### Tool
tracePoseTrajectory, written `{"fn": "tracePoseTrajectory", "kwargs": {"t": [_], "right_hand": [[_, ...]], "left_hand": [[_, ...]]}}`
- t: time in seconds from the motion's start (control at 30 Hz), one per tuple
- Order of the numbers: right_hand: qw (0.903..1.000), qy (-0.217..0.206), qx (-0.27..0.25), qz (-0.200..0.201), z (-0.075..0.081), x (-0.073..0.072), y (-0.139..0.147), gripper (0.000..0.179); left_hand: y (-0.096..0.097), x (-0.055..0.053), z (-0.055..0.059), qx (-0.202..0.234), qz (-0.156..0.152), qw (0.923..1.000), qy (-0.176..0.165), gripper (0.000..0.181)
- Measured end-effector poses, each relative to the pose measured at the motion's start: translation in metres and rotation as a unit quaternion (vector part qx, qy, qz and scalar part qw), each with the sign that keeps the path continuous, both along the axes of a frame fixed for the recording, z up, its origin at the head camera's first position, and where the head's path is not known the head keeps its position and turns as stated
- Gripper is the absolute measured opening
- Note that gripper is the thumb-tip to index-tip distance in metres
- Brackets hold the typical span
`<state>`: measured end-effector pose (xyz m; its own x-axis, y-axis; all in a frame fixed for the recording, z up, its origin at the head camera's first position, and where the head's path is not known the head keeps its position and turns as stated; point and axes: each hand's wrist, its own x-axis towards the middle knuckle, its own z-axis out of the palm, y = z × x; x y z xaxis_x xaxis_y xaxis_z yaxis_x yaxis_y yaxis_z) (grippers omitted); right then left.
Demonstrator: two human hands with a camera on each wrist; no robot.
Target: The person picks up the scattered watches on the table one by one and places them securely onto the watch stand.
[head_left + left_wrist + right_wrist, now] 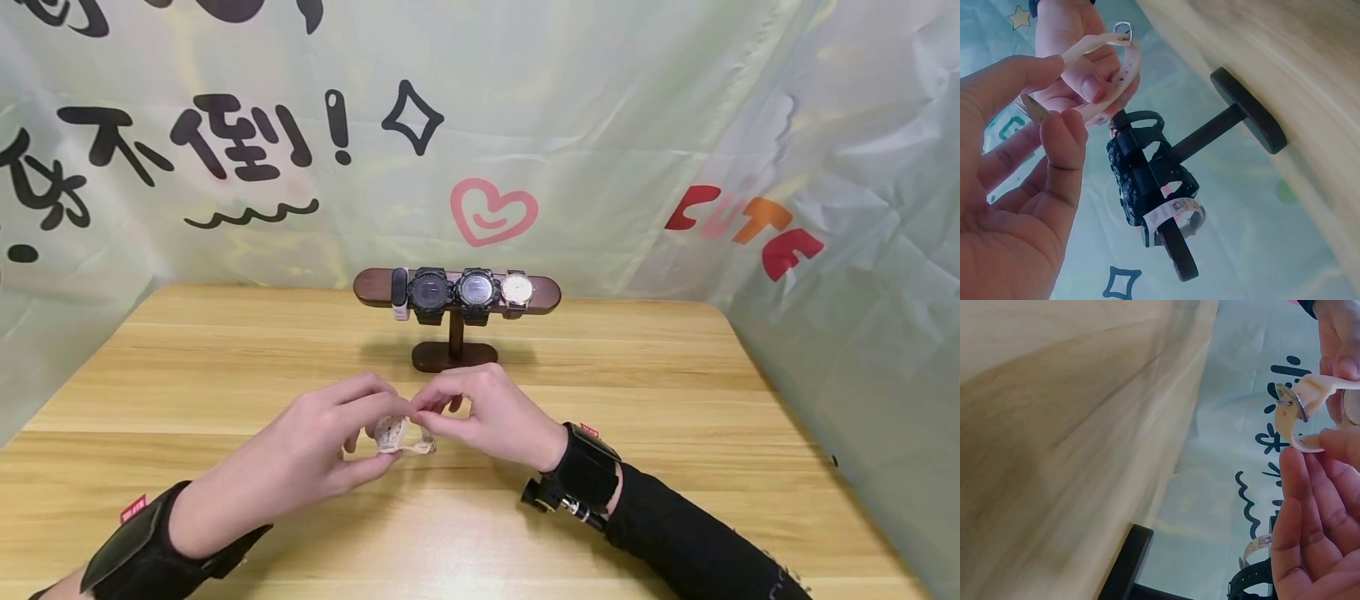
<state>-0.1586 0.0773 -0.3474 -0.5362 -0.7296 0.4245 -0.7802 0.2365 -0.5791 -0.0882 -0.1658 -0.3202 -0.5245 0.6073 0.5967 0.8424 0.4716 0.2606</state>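
Note:
Between both hands is a wristwatch (389, 432) with a round white dial and a pale cream strap. My left hand (318, 437) grips its case, thumb below and fingers above. With thumb and forefinger, my right hand (487, 414) pinches the strap. In the left wrist view the strap (1129, 70), with a row of holes, curves round in a loop through a silver buckle (1124, 30). The right wrist view shows the buckle (1295, 403) close up, just beyond the right fingertips. Over the table, the watch is held in front of the dark wooden watch stand (455, 357).
On the stand's bar sit a fitness band (400, 292) with a light strap, two chunky black watches (431, 292) and a watch with a light dial (516, 290). Behind the wooden table (637, 375) hangs a pale printed cloth (600, 125).

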Motion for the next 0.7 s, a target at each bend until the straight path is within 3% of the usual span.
{"fn": "tracePoseTrajectory", "kwargs": {"t": [0.1,0.27,0.4,0.53,0.7], "right_hand": [[0.9999,0.010,-0.007,-0.005,0.001,0.000,0.000,0.011],[0.9988,0.041,-0.026,-0.012,0.002,0.000,0.002,0.015],[0.9970,0.064,-0.042,0.012,0.002,0.001,0.002,0.016],[0.9929,0.101,-0.052,0.034,0.004,0.003,0.001,0.019],[0.9854,0.157,-0.057,0.031,0.004,0.004,-0.001,0.025]], "left_hand": [[-0.002,-0.001,0.001,0.005,0.003,1.0000,-0.001,0.045],[-0.008,-0.004,0.005,0.018,0.037,0.9991,-0.005,0.044],[-0.011,-0.006,0.007,0.033,0.065,0.9971,-0.021,0.040],[-0.013,-0.008,0.009,0.043,0.087,0.9947,-0.036,0.033],[-0.012,-0.008,0.009,0.057,0.104,0.9918,-0.049,0.028]]}}
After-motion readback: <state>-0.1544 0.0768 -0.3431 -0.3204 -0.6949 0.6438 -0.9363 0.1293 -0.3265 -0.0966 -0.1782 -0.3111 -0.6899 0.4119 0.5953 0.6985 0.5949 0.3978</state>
